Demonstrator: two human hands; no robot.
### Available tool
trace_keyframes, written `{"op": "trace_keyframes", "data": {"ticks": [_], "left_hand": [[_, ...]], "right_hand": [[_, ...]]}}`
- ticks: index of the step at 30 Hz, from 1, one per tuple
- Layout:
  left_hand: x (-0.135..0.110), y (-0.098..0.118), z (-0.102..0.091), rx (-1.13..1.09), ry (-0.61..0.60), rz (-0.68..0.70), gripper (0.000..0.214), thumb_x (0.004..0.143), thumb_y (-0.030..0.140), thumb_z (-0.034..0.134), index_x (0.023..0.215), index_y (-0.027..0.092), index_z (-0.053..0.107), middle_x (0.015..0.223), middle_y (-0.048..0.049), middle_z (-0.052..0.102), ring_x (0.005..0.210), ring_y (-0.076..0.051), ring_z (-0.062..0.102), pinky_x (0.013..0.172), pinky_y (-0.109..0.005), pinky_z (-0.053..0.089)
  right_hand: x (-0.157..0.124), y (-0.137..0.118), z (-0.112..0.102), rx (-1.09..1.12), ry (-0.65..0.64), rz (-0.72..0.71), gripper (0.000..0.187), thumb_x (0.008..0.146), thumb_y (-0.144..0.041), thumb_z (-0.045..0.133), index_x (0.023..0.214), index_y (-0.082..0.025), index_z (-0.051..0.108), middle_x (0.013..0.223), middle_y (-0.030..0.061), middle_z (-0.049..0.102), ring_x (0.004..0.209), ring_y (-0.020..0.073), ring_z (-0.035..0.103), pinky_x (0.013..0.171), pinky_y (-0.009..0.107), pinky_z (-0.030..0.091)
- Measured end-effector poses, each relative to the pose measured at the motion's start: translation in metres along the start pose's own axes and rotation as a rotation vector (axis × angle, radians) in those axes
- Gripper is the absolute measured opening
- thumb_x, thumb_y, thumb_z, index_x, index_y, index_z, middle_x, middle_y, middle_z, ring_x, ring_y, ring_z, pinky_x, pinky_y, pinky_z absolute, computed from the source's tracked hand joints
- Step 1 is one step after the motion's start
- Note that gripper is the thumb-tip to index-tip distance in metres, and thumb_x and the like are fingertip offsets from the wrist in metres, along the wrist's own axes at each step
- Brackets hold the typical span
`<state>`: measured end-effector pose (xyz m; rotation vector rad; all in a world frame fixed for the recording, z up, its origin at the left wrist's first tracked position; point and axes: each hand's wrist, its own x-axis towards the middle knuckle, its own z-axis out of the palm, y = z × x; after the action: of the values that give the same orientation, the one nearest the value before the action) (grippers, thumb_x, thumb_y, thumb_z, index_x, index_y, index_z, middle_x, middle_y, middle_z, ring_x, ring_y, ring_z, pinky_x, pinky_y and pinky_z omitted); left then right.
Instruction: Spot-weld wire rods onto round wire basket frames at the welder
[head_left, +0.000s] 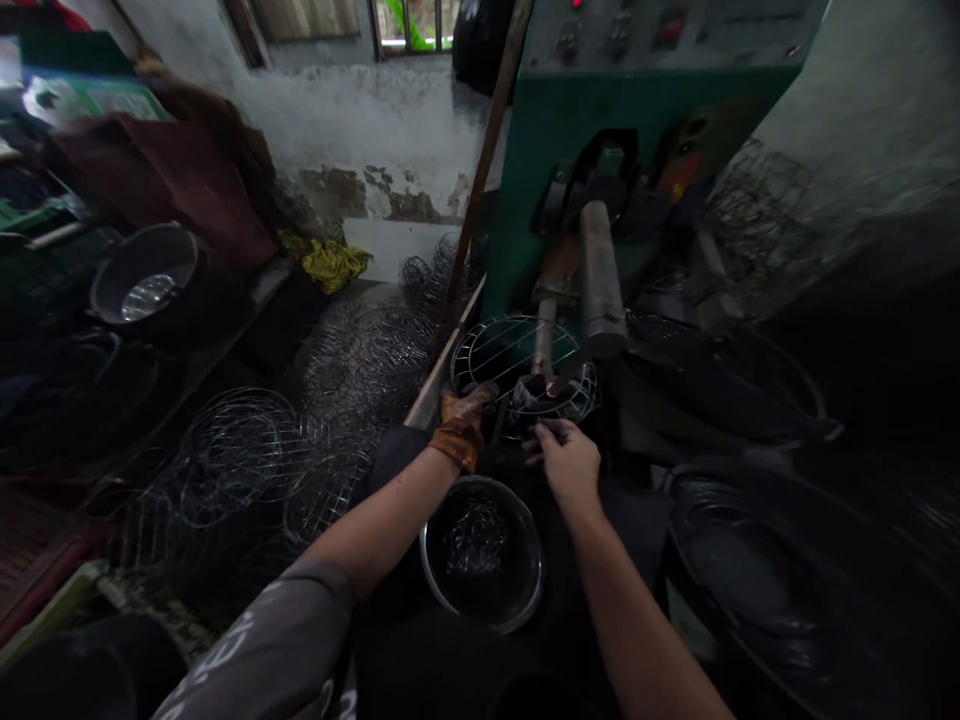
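My left hand (466,415), in a worn orange glove, grips the near left rim of a round wire rack (491,345). The rack sits at the electrodes of a green spot welder (517,170), with the lower electrode rod (546,335) showing against it. Close to the rack's near right edge is my bare right hand (564,455). Its thumb and fingers are pinched together, and whatever lies between them is too small to make out. Below and between my forearms rests a metal bowl (429,560) with many small bent wire pieces (478,540) inside.
Finished-looking wire racks (240,450) lie heaped on the left. To the right stands a large dark basin (750,560) with coiled wire-like rings. A metal pot (187,265) is at the upper left. Thick upper electrode arm (600,270) juts out above the rack.
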<state>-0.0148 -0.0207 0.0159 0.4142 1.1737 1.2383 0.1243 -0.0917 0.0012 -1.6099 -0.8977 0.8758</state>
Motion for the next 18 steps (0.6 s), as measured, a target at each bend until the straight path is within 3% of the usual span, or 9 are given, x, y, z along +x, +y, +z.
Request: {"op": "trace_keyframes", "data": {"ticks": [6,13,18], "left_hand": [[-0.004,0.004,0.007,-0.003,0.0,-0.086,0.058,0.063,0.029,0.093,0.111,0.023,0.061,0.075,0.0026,0.065,0.068,-0.017,0.066,0.071,-0.032,0.055],[0.0,-0.001,0.015,-0.046,-0.028,0.013,0.06,0.062,0.026,0.093,0.114,0.025,0.064,0.083,0.0005,0.069,0.079,-0.019,0.07,0.075,-0.032,0.057],[0.008,-0.01,0.014,-0.055,-0.011,-0.024,0.047,0.061,0.017,0.09,0.099,0.023,0.063,0.07,0.0012,0.066,0.069,-0.02,0.067,0.07,-0.034,0.055]], "right_hand": [[0.006,-0.005,0.003,0.17,0.028,0.033,0.043,0.064,-0.057,0.077,0.083,-0.02,0.063,0.062,0.0,0.068,0.053,0.0223,0.071,0.047,0.033,0.06],[0.009,-0.007,-0.001,0.164,0.069,0.0,0.039,0.064,-0.051,0.08,0.08,-0.024,0.057,0.056,-0.0022,0.066,0.05,0.0217,0.069,0.048,0.034,0.06],[0.011,-0.009,-0.004,0.136,0.069,-0.016,0.042,0.065,-0.055,0.081,0.079,-0.024,0.056,0.055,-0.0019,0.066,0.048,0.0213,0.067,0.049,0.035,0.061]]}}
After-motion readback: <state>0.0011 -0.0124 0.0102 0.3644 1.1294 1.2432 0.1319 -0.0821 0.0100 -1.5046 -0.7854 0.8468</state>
